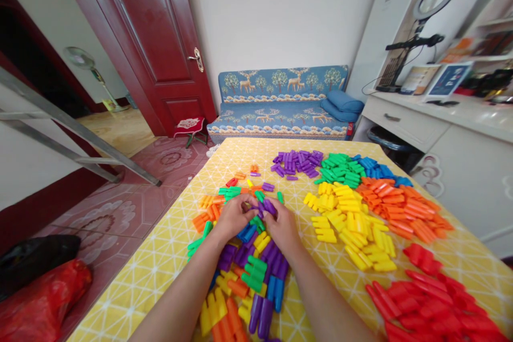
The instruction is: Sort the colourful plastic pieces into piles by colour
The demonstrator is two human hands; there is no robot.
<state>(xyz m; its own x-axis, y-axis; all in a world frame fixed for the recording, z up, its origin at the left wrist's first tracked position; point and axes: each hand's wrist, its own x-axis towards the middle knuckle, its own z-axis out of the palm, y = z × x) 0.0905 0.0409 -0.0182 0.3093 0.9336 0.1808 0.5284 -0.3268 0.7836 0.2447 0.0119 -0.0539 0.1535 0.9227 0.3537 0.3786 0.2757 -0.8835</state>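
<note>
My left hand [237, 218] and my right hand [282, 225] meet over a mixed pile on the table. Between their fingertips are purple round-ended plastic tubes [269, 206], and both hands are closed on them. Whether these are one joined piece or separate ones, I cannot tell. Below and around the hands lie mixed tubes, many joined side by side, among them a green cluster [255, 273], a purple pair [261, 316] and a blue pair [276, 292]. Orange pieces [211, 202] lie left of my left hand. My forearms cover part of the pile.
Sorted by colour on the yellow patterned tablecloth [132, 283] are purple [297, 163], green [341, 170], blue [377, 168], orange [401, 204], yellow [352, 224] and red [436, 299] heaps. A blue sofa [276, 112] stands beyond, a white cabinet [460, 165] right, a metal ladder [80, 123] left.
</note>
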